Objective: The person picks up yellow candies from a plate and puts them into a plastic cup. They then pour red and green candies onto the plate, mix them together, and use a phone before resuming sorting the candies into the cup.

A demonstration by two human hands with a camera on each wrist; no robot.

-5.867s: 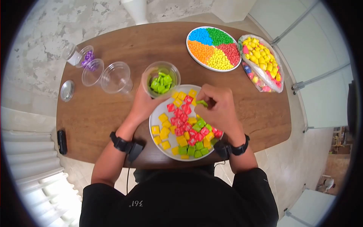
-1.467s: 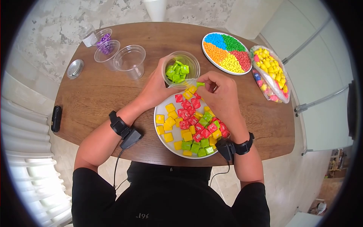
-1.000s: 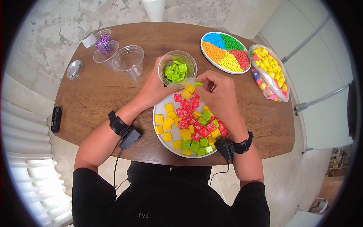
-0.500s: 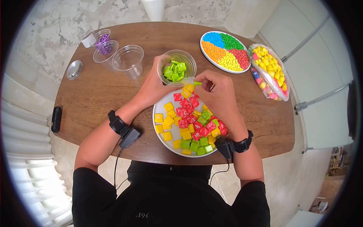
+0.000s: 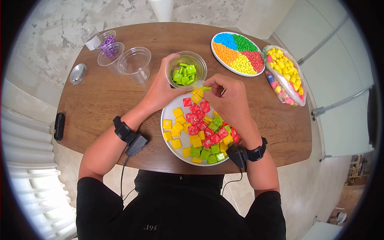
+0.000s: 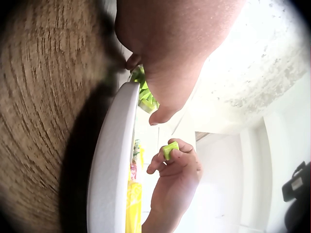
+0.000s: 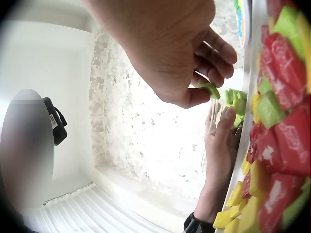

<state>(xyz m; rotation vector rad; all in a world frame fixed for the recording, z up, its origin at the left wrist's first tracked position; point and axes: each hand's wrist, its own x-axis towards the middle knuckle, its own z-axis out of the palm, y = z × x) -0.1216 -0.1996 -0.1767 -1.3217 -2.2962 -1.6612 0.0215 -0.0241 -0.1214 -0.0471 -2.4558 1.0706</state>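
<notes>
A clear plastic cup (image 5: 197, 60) with several green wrapped square candies in it is held in my left hand (image 5: 161, 90), over the far edge of a white plate (image 5: 168, 113). My right hand (image 5: 231, 98) pinches one green candy (image 5: 207, 88) between thumb and fingertips, close beside the cup's rim. The left wrist view shows this candy (image 6: 170, 151) apart from the cup. Red, yellow and green square candies lie across the plate, with the red ones (image 5: 193, 118) mostly in the middle. Part of the plate's right side is hidden under my right hand and wrist.
Clear cups (image 5: 135, 64) stand at the back left, some with purple candies (image 5: 108, 48), near a round metal lid (image 5: 78, 73). A plate of color-sorted small candies (image 5: 238, 54) and a bag of yellow and pink candies (image 5: 285, 76) sit at the back right.
Since the oldest frame, my right hand has moved from over the plate to near the cup's rim, still pinching a green candy. Over the last second both hands stay nearly still.
</notes>
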